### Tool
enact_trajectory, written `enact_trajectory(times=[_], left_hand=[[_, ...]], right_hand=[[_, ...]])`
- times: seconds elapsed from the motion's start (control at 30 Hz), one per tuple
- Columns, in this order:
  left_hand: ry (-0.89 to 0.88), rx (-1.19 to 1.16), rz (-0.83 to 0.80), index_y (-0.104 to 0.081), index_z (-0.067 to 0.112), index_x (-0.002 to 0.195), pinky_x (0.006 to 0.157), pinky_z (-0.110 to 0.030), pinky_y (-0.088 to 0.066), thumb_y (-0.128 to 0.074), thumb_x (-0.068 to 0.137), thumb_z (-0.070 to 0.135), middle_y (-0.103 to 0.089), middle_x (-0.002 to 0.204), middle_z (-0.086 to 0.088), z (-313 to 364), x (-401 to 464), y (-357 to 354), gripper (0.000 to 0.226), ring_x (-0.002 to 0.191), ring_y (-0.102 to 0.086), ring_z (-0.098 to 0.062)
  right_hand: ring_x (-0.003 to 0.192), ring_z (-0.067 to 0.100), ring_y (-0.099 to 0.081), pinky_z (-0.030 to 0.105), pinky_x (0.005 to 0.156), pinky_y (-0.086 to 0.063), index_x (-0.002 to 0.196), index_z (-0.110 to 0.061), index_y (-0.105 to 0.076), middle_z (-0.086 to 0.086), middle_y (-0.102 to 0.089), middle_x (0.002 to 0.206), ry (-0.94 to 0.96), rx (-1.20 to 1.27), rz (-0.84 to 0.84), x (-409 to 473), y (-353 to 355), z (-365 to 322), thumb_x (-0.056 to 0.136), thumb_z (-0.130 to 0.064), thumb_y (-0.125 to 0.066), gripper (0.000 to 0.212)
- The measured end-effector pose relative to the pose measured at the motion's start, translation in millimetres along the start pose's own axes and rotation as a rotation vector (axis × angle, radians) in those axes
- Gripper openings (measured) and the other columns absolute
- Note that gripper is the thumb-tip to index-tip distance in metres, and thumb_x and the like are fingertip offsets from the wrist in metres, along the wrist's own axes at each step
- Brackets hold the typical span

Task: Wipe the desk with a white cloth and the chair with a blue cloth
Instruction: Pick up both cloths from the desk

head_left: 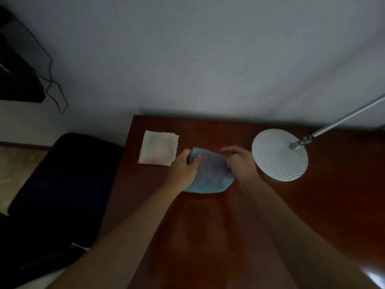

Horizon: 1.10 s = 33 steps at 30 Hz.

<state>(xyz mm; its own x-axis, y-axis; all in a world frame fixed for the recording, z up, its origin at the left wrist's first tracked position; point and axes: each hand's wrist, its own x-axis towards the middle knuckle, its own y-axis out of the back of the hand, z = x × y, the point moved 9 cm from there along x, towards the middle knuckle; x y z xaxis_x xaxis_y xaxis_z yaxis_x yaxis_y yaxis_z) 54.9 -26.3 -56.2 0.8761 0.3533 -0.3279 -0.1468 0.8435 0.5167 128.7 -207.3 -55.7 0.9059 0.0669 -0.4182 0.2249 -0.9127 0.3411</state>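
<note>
**Both Hands on the Blue Cloth at the Desk's Far Side**

While the room lies dim, a person leans over a reddish-brown wooden desk (208,226) with both bare forearms stretched out across it. The blue cloth (210,174) lies on the desk top toward the far edge, its zigzag-cut near hem resting on the wood. The left hand (183,165) grasps the cloth's left side, thumb laid over the top of the fabric and the far left corner lifted between thumb and fingers. The right hand (239,161) has its fingers curled down onto the cloth's right edge, pinching it there; that side looks bunched under the fingers.

The white cloth (158,148) lies flat just beside the blue one, nearer the desk's far left corner, with no hand on it. It is a small square with pinked edges and faint coloured staining.

At the right hand's other side, just beside the wrist, stands the round ribbed silver base of a desk lamp (280,155), its thin metal arm running up and away toward the right.

Off the desk's left edge sits the dark chair (62,184), its padded seat close against the desk. Behind everything rises a plain grey wall (208,59), and a thin black cable (50,80) hangs down at the left beside a dark object.
</note>
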Motion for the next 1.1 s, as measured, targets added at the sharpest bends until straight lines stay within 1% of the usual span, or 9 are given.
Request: enact_trajectory(times=[0.23,0.33,0.4,0.47,0.6,0.67,0.8,1.0,1.1], left_hand=[[0.173,0.009,-0.053,-0.057,0.013,0.111,0.086,-0.039,-0.050,-0.051,0.098,0.030,-0.064,0.106,-0.008,-30,96,-17,0.023,0.100,-0.061,-0.028],[0.159,0.063,-0.074,-0.056,0.013,0.120,0.084,-0.035,-0.049,-0.053,0.095,0.025,-0.064,0.109,-0.005,-37,109,-17,0.027,0.102,-0.061,-0.026],[0.122,0.098,-0.087,-0.056,0.014,0.121,0.080,-0.033,-0.048,-0.052,0.095,0.024,-0.065,0.108,-0.003,-37,105,-16,0.028,0.099,-0.061,-0.023],[0.079,0.115,-0.085,-0.055,0.015,0.123,0.080,-0.033,-0.049,-0.051,0.095,0.023,-0.064,0.108,-0.001,-35,95,-14,0.029,0.098,-0.061,-0.021],[0.013,0.117,-0.069,-0.059,0.017,0.123,0.087,-0.035,-0.051,-0.053,0.094,0.021,-0.063,0.119,-0.002,-42,56,-8,0.029,0.103,-0.062,-0.019],[0.007,0.100,-0.072,-0.063,0.019,0.116,0.088,-0.031,-0.049,-0.054,0.094,0.020,-0.067,0.115,-0.001,-51,31,-5,0.024,0.102,-0.064,-0.018],[0.028,0.124,-0.171,-0.066,0.030,0.098,0.085,-0.030,-0.050,-0.056,0.094,0.022,-0.069,0.099,0.007,-81,-40,-9,0.013,0.096,-0.065,-0.013],[0.089,0.174,-0.171,-0.064,0.037,0.091,0.071,-0.022,-0.043,-0.056,0.094,0.025,-0.064,0.089,0.019,-140,-155,-10,0.014,0.090,-0.064,-0.006],[0.137,0.095,-0.125,-0.065,0.036,0.086,0.082,-0.026,-0.048,-0.064,0.086,0.023,-0.068,0.091,0.016,-160,-205,-9,0.013,0.095,-0.065,-0.007]], right_hand=[[0.097,0.027,-0.063,0.035,0.084,-0.051,0.089,-0.022,-0.067,0.008,-0.070,0.100,-0.047,-0.081,0.121,86,-27,9,0.080,0.003,-0.042,0.037],[0.103,0.020,-0.060,0.029,0.089,-0.048,0.109,-0.023,-0.068,0.003,-0.068,0.112,-0.062,-0.134,0.151,89,-33,13,0.081,-0.003,-0.045,0.042],[0.107,0.019,-0.060,0.034,0.094,-0.050,0.114,-0.026,-0.068,0.001,-0.066,0.117,-0.060,-0.177,0.178,82,-32,14,0.080,-0.004,-0.045,0.046],[0.104,0.021,-0.062,0.032,0.086,-0.052,0.110,-0.028,-0.069,0.002,-0.067,0.114,-0.051,-0.175,0.196,73,-30,15,0.079,-0.004,-0.044,0.046],[0.094,0.012,-0.063,0.016,0.069,-0.046,0.102,-0.027,-0.071,-0.005,-0.069,0.101,-0.036,-0.168,0.172,27,-27,37,0.086,-0.008,-0.051,0.032],[0.086,0.011,-0.066,0.024,0.073,-0.051,0.094,-0.025,-0.073,-0.007,-0.072,0.092,-0.059,-0.132,0.153,-7,-28,59,0.085,-0.010,-0.056,0.024],[0.061,0.011,-0.065,0.029,0.054,-0.052,0.080,-0.025,-0.070,0.001,-0.073,0.075,-0.200,0.048,0.107,-87,-33,116,0.084,-0.001,-0.045,0.035],[0.058,0.014,-0.062,0.027,0.050,-0.049,0.085,-0.019,-0.072,0.005,-0.073,0.075,-0.275,0.115,0.002,-208,-54,189,0.084,0.001,-0.048,0.031],[0.057,0.013,-0.061,0.026,0.050,-0.049,0.084,-0.021,-0.071,0.003,-0.072,0.072,-0.291,0.130,-0.036,-254,-58,216,0.085,0.001,-0.047,0.033]])
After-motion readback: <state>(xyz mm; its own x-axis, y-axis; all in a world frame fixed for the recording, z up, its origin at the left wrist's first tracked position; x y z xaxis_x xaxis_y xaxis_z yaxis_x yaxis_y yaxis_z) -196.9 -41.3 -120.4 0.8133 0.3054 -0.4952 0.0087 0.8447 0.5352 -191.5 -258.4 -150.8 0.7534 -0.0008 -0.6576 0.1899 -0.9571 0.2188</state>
